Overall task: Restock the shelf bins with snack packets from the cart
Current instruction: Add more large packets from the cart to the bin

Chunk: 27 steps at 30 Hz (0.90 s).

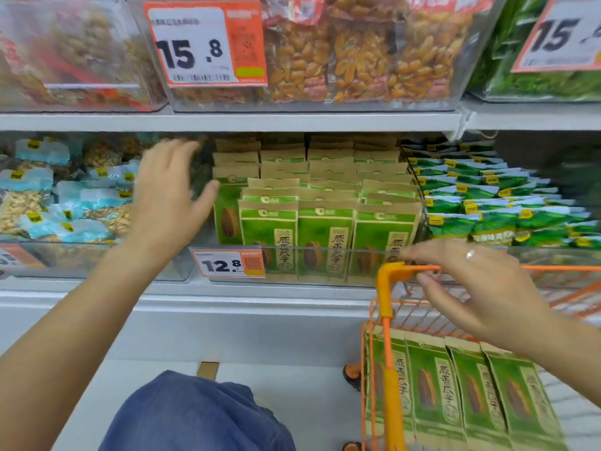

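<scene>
Across the middle of the frame runs a clear shelf bin [325, 252] packed with upright green-and-tan snack packets [325, 236], a 12.8 price tag [229, 263] clipped to its front at the left end. Left of centre, the left hand [169, 196] reaches toward the bin's left end with fingers spread wide and holding nothing; its thumb lies just beside the leftmost packets, though whether it touches them I cannot tell. At the lower right stands the orange wire cart [387, 320], and a row of the same green packets in the cart [455, 388] leans against its near side. Above the cart's top rail, the right hand [471, 288] hovers with fingers loosely extended and empty, a ring on one finger; the fingertips sit right at the rail. To the left of the middle bin are pale blue nut packets [65, 196], to its right darker green packets [494, 206]. At the top of the frame, more clear bins hold bagged nuts [357, 53] behind a 15.8 tag [198, 43]. At bottom centre is a knee in blue denim [195, 415].
</scene>
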Motion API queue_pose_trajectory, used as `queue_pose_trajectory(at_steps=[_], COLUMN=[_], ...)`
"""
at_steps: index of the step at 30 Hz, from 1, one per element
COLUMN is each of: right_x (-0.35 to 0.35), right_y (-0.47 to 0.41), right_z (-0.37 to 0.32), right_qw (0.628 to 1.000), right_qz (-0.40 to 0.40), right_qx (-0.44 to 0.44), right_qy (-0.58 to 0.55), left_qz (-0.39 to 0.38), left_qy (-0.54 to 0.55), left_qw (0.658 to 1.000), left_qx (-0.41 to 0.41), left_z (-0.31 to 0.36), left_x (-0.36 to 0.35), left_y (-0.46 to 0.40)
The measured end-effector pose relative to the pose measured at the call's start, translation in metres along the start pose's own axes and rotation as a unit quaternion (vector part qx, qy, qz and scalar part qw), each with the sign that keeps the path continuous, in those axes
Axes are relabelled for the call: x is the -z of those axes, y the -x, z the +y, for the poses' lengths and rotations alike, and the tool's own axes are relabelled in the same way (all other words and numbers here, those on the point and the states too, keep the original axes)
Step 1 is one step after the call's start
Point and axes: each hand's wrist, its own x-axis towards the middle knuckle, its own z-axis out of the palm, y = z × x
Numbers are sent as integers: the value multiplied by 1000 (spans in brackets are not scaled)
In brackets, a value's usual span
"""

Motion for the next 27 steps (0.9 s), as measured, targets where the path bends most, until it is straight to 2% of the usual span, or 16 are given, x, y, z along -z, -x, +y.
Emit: queue_pose_trajectory(at_steps=[2, 4, 6, 8, 9, 10, 12, 15, 16, 19, 22, 27], right_x=[12, 13, 9, -1, -7, -14, -28, -45, -49, -59, -69, -65], right_y=[39, 73, 95, 112, 119, 127, 144, 168, 175, 193, 207, 197], right_z=[18, 37, 49, 58, 64, 69, 82, 90, 91, 92, 93, 100], right_qw=[997, 981, 932, 842, 798, 770, 728, 661, 649, 637, 654, 653], right_qz=[-68, -177, -337, -498, -551, -575, -601, -608, -602, -569, -510, -523], right_qx=[14, 23, -15, -119, -177, -233, -315, -440, -466, -519, -556, -545], right_qy=[13, 75, 136, 171, 169, 149, 100, 13, 8, 39, 56, 56], left_qz=[82, 62, -45, -186, -246, -288, -311, -292, -290, -285, -284, -284], left_qy=[95, 174, 241, 218, 203, 209, 248, 280, 286, 300, 311, 336], left_qw=[992, 980, 955, 925, 910, 901, 894, 889, 888, 887, 885, 879], left_qx=[-8, -69, -167, -250, -266, -250, -205, -214, -214, -203, -199, -186], left_z=[35, 88, 141, 188, 205, 215, 220, 217, 215, 215, 215, 215], left_x=[18, 25, 13, -13, -26, -38, -53, -59, -59, -60, -59, -61], left_y=[24, 50, 74, 93, 100, 106, 109, 109, 110, 113, 115, 114])
